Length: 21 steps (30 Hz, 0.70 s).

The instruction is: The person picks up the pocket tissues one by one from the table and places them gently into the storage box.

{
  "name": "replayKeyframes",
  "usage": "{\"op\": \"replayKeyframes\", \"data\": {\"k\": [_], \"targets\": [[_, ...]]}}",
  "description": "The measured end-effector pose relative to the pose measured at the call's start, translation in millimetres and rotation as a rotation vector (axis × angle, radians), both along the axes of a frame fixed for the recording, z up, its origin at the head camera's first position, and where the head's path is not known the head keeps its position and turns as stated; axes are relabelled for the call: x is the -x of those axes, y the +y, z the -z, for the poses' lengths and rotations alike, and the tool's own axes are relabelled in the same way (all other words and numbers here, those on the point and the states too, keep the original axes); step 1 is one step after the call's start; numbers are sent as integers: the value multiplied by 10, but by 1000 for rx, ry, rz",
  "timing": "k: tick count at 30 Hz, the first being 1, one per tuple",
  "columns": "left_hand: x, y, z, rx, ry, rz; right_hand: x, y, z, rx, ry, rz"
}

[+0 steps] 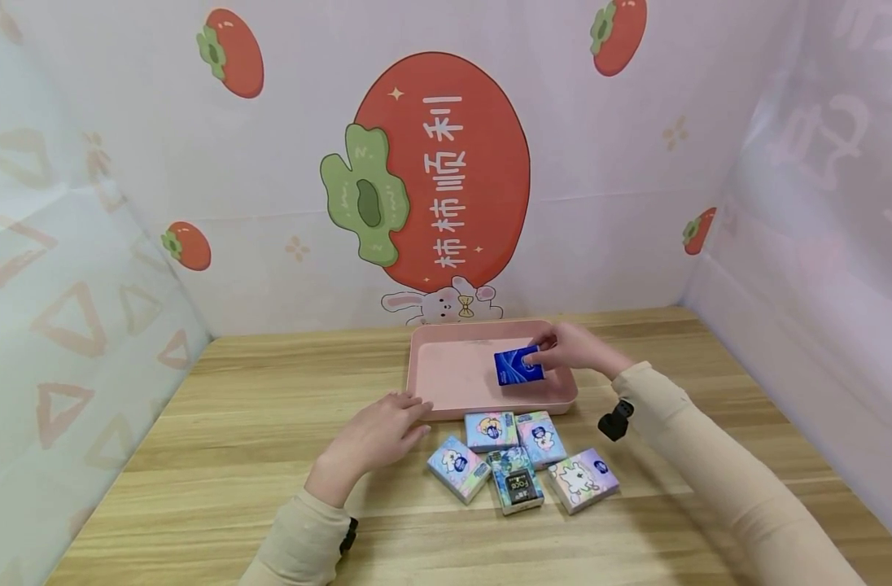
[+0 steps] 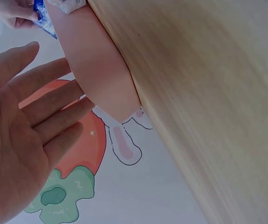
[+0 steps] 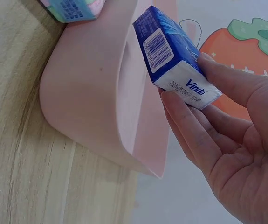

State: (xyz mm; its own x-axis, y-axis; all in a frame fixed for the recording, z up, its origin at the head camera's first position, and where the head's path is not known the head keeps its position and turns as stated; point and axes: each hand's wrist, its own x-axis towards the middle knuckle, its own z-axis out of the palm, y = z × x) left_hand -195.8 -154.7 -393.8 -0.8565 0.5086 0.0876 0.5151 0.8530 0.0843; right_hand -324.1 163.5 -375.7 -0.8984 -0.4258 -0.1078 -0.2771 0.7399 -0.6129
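"Tissue packs (image 1: 458,469) first, please. Where are they, and is there some danger with them?"

"Five lie close together on the table (image 1: 270,423), at the near side of the pink tray (image 1: 449,373). The dark pack (image 1: 517,482) is among the nearest. If the right sleeve (image 1: 710,452) comes lower, I think it could push the rightmost one."

"And a little farther, the left hand (image 1: 380,431)?"

"It is loosely spread, the fingers almost straight, and it holds nothing. The fingertips seem to touch the tray at its near left corner. A careless push there could slide the tray, because I see nothing that fixes it."

"Then the right hand (image 1: 574,352)?"

"It pinches the blue pack (image 1: 518,365) between thumb and fingers, over the right part of the tray. The pack is tilted and its far end has no support, so it might turn or slip out."

"Could it fall badly?"

"Possibly. I cannot tell its height exactly. If the fingers release it tilted, it may land on an edge."

"And at the back?"

"The wall cloth (image 1: 592,252) is close behind; a tray pushed backward would probably rub against it."
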Motion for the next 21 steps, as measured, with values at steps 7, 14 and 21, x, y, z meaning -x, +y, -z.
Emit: {"op": "replayKeyframes", "data": {"k": [7,14,21], "targets": [[-9,5,-19,10,-15,-6,97,-74,27,24,-52,-4],[-14,8,-9,7,-12,-3,159,-134,32,63,-111,19],[-19,11,-19,6,-8,-3,245,-202,52,70,-132,16]]}}
